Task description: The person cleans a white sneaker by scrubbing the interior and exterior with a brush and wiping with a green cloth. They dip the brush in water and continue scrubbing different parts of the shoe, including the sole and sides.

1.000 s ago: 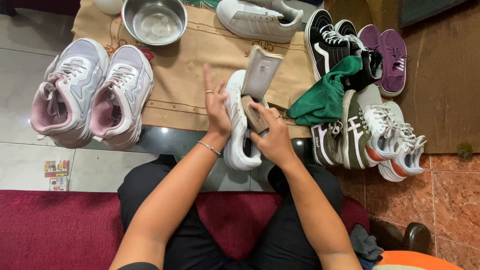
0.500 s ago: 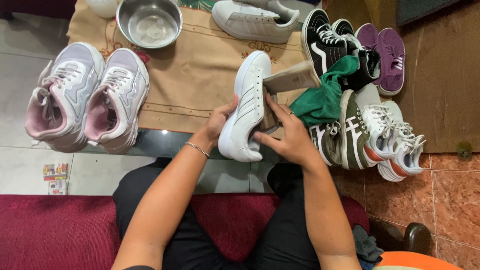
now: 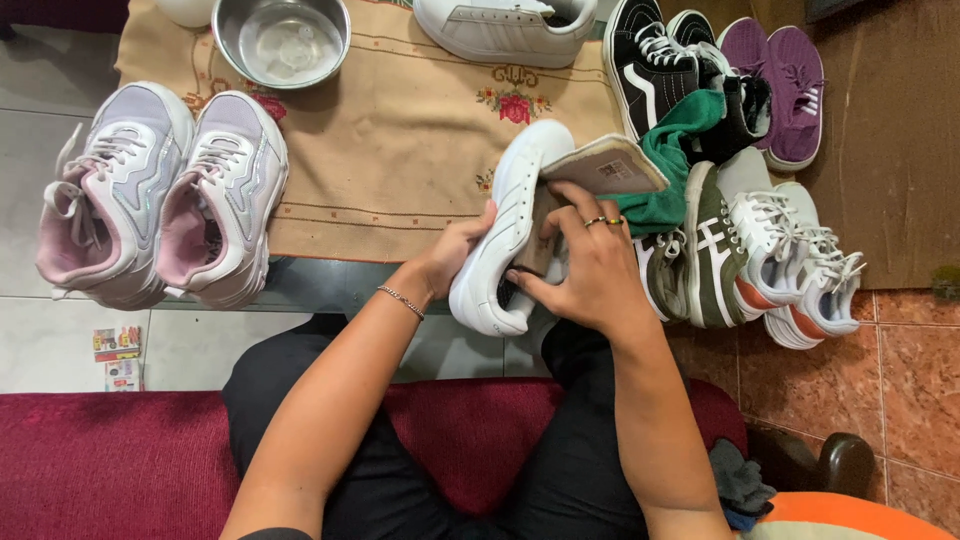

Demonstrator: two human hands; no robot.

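L hand [image 3: 455, 255] gripping white sneaker [image 3: 510, 225] at side | R hand [image 3: 590, 265] pulling insole [image 3: 600, 165] | shoe prob. light, semi-stiff; insole floppy—holding near heel

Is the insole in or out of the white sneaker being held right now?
Partly out. The right hand grips the insole, whose end juts above the white sneaker while its lower part sits inside; the left hand steadies the shoe.

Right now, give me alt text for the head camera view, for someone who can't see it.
A seated person's left hand holds a white sneaker while the right hand pulls an insole from it. Other shoes, a green cloth and a steel bowl surround a tan mat.
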